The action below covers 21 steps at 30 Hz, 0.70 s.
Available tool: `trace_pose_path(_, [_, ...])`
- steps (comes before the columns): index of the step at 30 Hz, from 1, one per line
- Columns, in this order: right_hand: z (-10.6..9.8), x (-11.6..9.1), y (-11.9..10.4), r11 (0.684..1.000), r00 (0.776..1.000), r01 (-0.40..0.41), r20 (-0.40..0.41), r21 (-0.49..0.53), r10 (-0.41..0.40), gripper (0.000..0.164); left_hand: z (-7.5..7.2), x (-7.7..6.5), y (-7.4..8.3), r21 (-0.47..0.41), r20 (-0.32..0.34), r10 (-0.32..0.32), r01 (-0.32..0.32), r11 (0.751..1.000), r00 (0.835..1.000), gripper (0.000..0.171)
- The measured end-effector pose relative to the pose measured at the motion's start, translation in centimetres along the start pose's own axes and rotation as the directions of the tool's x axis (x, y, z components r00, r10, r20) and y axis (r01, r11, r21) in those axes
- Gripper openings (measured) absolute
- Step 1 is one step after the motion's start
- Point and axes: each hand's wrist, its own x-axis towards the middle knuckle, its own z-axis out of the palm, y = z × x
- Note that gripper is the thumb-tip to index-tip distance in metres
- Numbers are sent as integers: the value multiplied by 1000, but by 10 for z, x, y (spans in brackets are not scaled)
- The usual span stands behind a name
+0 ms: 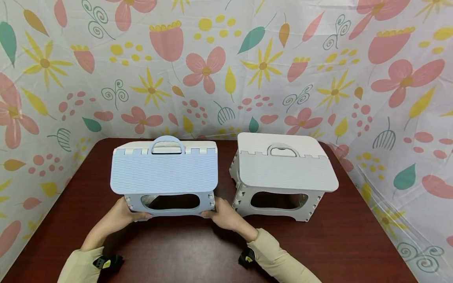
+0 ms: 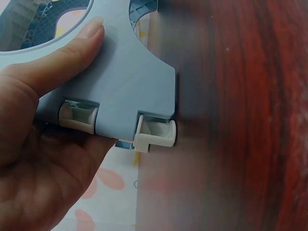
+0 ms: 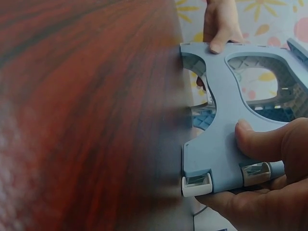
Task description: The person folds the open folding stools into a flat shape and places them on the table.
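A light blue folding step stool [image 1: 164, 171] with a white rear top half and a blue carry handle [image 1: 166, 138] stands unfolded on the left side of the table. My left hand [image 1: 118, 217] grips its left front leg, thumb across the blue front panel [image 2: 115, 72] and fingers behind the hinged side edge. At the opposite leg, my right hand [image 1: 224, 214] holds on the same way, its thumb [image 3: 250, 137] lying on the panel beside the oval cutout. The fingers behind the panel are partly hidden in both wrist views.
To the right stands a second folding stool [image 1: 286, 171], whitish grey and unfolded, close beside my right hand. Both are on a dark red-brown table [image 1: 184, 251]. A flower-patterned sheet [image 1: 226, 70] hangs behind and along the sides.
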Motion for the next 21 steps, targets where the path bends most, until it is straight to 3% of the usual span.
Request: trace_pose_path(21, [0, 1, 1, 1000, 1000, 0, 2, 4, 0, 20, 0, 0, 1, 7, 5, -12, 12, 1000, 1000, 81])
